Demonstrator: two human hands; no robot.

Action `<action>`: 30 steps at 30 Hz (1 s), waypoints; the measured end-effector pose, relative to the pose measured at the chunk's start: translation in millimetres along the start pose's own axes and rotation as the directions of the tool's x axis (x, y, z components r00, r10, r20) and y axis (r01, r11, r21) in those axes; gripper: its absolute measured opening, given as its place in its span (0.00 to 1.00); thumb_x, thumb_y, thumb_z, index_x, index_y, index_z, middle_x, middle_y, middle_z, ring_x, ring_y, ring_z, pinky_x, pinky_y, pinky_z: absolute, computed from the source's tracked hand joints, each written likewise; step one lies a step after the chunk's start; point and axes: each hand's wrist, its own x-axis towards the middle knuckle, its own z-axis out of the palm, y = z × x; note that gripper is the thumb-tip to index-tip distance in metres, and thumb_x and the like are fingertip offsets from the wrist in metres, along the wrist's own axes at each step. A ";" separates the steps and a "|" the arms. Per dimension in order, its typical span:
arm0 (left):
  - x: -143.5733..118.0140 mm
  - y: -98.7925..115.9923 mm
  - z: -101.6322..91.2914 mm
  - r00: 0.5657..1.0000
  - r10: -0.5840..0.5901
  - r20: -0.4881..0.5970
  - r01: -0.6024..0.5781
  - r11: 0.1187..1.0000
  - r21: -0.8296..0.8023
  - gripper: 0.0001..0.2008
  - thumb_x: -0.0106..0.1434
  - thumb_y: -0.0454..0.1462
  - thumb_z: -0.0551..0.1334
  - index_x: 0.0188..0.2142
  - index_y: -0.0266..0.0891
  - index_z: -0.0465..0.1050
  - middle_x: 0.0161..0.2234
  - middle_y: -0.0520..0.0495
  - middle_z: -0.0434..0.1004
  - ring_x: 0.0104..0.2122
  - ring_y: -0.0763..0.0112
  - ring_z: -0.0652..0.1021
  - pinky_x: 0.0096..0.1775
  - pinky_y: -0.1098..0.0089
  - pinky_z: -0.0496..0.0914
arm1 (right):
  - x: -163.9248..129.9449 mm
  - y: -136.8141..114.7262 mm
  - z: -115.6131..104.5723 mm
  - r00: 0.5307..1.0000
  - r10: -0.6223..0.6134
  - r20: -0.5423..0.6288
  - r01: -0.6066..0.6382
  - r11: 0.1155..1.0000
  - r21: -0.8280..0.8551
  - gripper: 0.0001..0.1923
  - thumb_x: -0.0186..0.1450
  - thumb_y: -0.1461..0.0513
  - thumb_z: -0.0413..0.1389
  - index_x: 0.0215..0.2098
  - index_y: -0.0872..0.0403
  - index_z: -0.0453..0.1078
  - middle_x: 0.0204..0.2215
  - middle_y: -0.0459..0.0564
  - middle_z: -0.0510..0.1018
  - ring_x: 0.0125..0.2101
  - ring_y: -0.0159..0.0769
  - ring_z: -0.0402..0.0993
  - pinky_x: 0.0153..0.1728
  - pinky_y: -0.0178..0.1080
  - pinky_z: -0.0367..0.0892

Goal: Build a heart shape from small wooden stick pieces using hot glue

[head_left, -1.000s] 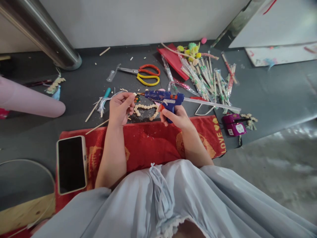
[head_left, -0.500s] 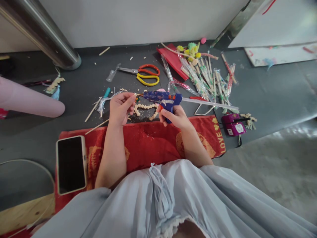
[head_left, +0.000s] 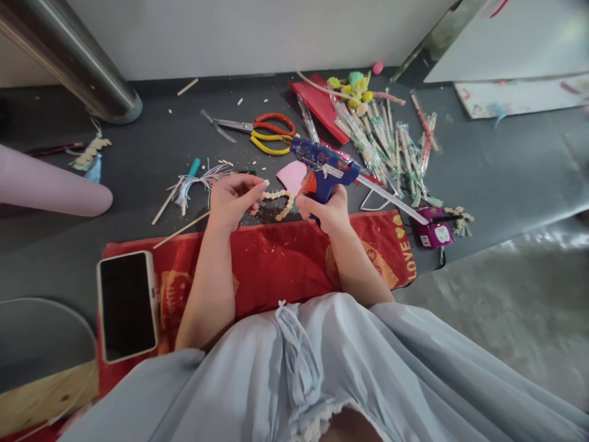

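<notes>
My right hand (head_left: pixel 327 210) is wrapped round the grip of a blue glue gun (head_left: pixel 322 162), its nozzle pointing up and to the left. A long clear glue stick (head_left: pixel 391 198) sticks out of the gun's back end. Between thumb and fingertips, my left hand (head_left: pixel 234 199) pinches a tiny pale wooden piece (head_left: pixel 265 183). Below and between the hands, a curved outline of small pale pieces (head_left: pixel 286 209) lies on the dark surface, partly hidden by my left fingers. A pink paper piece (head_left: pixel 292 177) lies just left of the glue gun.
Orange-and-yellow scissors (head_left: pixel 271 134) lie beyond my hands. Wrapped sticks (head_left: pixel 377 138) pile up at the back right, by red paper (head_left: pixel 322 107). A phone (head_left: pixel 127 307) rests on the red towel (head_left: pixel 276 258). A purple device (head_left: pixel 432 230) stands at right, a metal post (head_left: pixel 92 67) at left.
The glue gun has moved away from my left fingertips, up and to the right, and its nozzle has tilted upward. My left hand has turned slightly, still pinching the tiny piece.
</notes>
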 end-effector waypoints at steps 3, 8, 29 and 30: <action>-2.3 1.9 6.6 0.996 -0.036 0.078 0.035 0.999 0.015 0.16 0.46 0.45 0.76 0.28 0.37 0.79 0.19 0.53 0.74 0.14 0.80 0.70 0.14 0.80 0.65 | 3.2 1.1 4.0 0.999 -0.038 -0.031 0.037 0.999 -0.026 0.26 0.48 0.53 0.72 0.40 0.50 0.67 0.27 0.40 0.77 0.20 0.25 0.67 0.23 0.34 0.67; -6.2 5.2 13.5 0.969 -0.118 0.218 0.108 0.993 0.055 0.17 0.46 0.47 0.77 0.27 0.37 0.80 0.18 0.51 0.75 0.14 0.79 0.71 0.15 0.80 0.67 | 3.8 -1.9 7.5 1.000 -0.024 0.008 0.024 0.997 -0.067 0.32 0.46 0.48 0.72 0.42 0.48 0.66 0.33 0.43 0.79 0.24 0.27 0.64 0.28 0.37 0.67; -7.8 7.7 17.5 0.917 -0.248 0.313 0.263 0.965 -0.005 0.21 0.44 0.50 0.78 0.24 0.35 0.78 0.19 0.47 0.78 0.13 0.78 0.71 0.14 0.80 0.66 | 1.2 1.6 7.9 0.999 -0.019 0.045 0.024 0.993 -0.119 0.30 0.48 0.45 0.71 0.40 0.49 0.68 0.31 0.44 0.78 0.26 0.28 0.66 0.31 0.37 0.68; -7.9 8.6 17.9 0.915 -0.254 0.314 0.268 0.963 -0.002 0.21 0.44 0.49 0.79 0.24 0.35 0.78 0.19 0.47 0.78 0.13 0.78 0.71 0.14 0.80 0.66 | 1.0 2.2 8.0 0.999 -0.023 0.048 0.029 0.992 -0.126 0.30 0.49 0.45 0.71 0.41 0.50 0.68 0.31 0.44 0.78 0.26 0.28 0.66 0.31 0.37 0.68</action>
